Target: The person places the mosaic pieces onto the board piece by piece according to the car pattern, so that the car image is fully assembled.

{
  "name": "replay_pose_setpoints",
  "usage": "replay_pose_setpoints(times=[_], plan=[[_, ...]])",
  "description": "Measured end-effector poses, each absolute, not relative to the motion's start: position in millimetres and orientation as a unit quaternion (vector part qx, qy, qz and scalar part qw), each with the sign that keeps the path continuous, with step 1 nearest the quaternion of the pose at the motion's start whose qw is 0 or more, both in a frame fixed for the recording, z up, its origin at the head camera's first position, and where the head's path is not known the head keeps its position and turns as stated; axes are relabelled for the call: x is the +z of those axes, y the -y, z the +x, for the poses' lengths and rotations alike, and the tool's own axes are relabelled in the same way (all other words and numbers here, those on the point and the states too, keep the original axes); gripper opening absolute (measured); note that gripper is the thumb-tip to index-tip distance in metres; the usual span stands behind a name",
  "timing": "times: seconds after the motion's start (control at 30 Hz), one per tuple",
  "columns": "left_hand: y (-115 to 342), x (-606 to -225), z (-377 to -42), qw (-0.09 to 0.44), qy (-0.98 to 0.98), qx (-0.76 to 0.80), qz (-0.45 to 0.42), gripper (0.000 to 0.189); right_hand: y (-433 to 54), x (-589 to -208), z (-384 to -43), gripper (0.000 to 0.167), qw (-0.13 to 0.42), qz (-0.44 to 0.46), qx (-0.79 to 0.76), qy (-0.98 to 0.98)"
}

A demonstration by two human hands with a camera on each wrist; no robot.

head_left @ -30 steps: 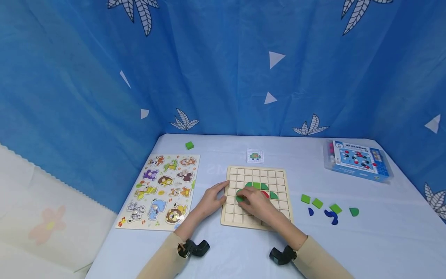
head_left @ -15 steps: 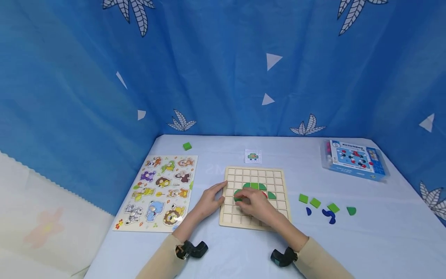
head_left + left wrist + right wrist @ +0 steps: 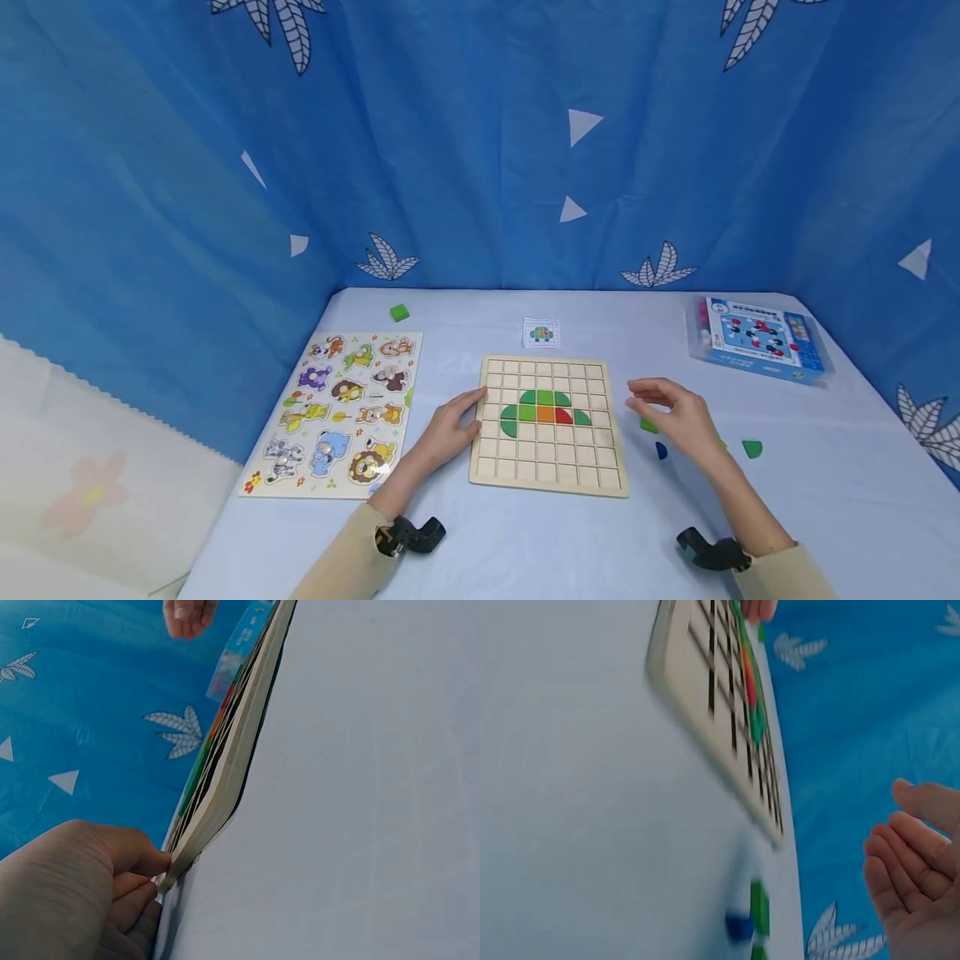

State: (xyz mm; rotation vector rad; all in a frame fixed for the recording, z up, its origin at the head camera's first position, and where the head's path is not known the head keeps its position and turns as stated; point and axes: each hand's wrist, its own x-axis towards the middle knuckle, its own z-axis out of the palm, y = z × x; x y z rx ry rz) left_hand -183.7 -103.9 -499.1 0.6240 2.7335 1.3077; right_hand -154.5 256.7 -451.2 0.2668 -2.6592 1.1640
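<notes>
A wooden grid board [image 3: 547,477] lies at the table's middle. On its squares sit several green tiles, one orange tile [image 3: 545,414] and one red tile [image 3: 563,416]. The lowest is a green quarter-round tile [image 3: 509,428] at the left. My left hand [image 3: 452,427] touches the board's left edge; in the left wrist view its thumb [image 3: 146,855] lies against the rim. To the right of the board my right hand [image 3: 678,421] hovers with loosely bent fingers and nothing between them. Below it show a green square tile [image 3: 649,426] and a blue half-round piece [image 3: 661,451].
A small card with a coloured turtle-like pattern [image 3: 542,332] lies behind the board. An animal puzzle [image 3: 382,358] is at left, with a green block [image 3: 400,312] behind it. A boxed set [image 3: 757,337] stands back right; a green quarter-round tile [image 3: 752,449] lies at right.
My right hand has lifted off the green quarter-round tile at the pattern's left and swung right, past the board, over the loose pieces. My left hand stays at the board's edge.
</notes>
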Motion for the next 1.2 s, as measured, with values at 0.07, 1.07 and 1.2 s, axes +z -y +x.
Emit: replay_pose_setpoints(times=[0.07, 1.07, 1.2], plan=[[104.1, -499.2, -183.4, 0.022, -0.883, 0.423, 0.204, 0.055, -268.8, -449.8, -148.3, 0.036, 0.105, 0.078, 0.389, 0.912], [103.8, -498.7, -183.8, 0.024, -0.88, 0.428, 0.205, 0.056, -285.9, -486.8, -140.3, 0.03, 0.129, 0.1, 0.263, 0.951], [104.1, -499.3, -184.0, 0.025, -0.881, 0.426, 0.203, 0.056, -286.0, -486.5, -141.0, 0.029, 0.119, 0.1, 0.269, 0.95]])
